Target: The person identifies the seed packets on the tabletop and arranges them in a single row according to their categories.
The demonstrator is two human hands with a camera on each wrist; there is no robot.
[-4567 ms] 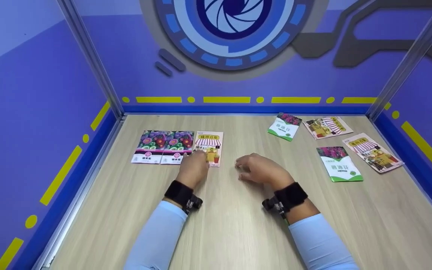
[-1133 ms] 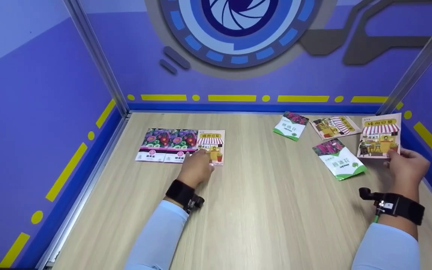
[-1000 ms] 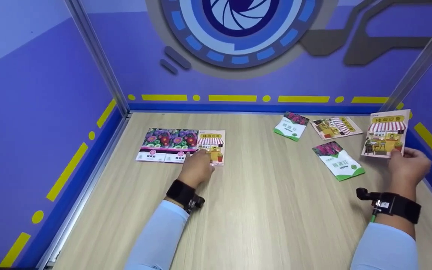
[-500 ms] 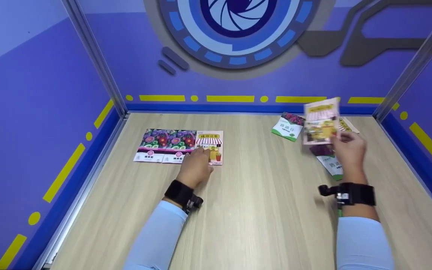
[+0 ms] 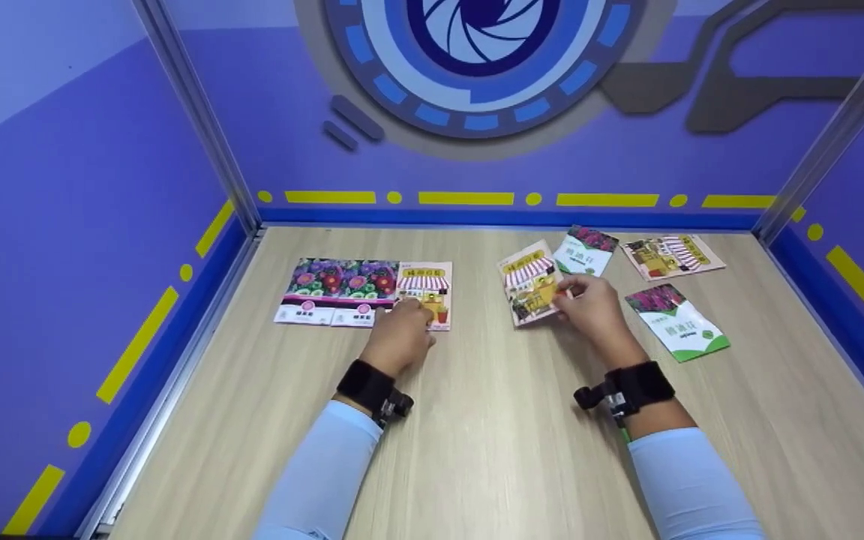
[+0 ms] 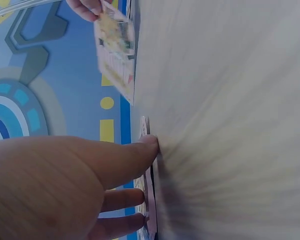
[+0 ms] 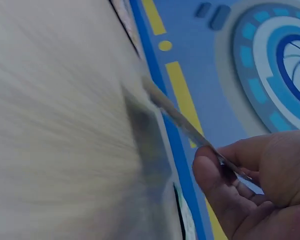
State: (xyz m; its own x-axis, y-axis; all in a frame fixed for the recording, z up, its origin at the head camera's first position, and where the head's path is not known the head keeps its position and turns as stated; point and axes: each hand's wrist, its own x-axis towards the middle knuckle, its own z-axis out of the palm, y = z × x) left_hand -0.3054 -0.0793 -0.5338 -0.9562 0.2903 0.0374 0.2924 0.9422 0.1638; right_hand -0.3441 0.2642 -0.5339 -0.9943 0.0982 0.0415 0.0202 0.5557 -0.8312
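Observation:
My right hand [image 5: 589, 304] pinches a pink seed packet [image 5: 528, 283] with a striped awning picture by its right edge, between thumb and fingers. The packet is tilted above the table, as its shadow in the right wrist view shows. My left hand [image 5: 398, 334] rests on the lower part of another pink awning packet [image 5: 424, 279], fingers extended and thumb [image 6: 149, 142] near its edge. That one lies flat at the right end of a row, beside two purple-flower packets [image 5: 310, 277]; the hand hides part of the nearer one's bottom corner.
On the right lie a green-and-white packet [image 5: 588, 253] at the back, another green-and-white packet [image 5: 678, 322] closer to me, and a pink awning packet [image 5: 664, 256] turned sideways. Blue walls [image 5: 477, 172] stand behind and on both sides of the wooden table [image 5: 492, 420].
My right hand picked up the pink packet at the far right and has carried it leftward to the middle of the table. My left hand has stayed on the row's right-end packet.

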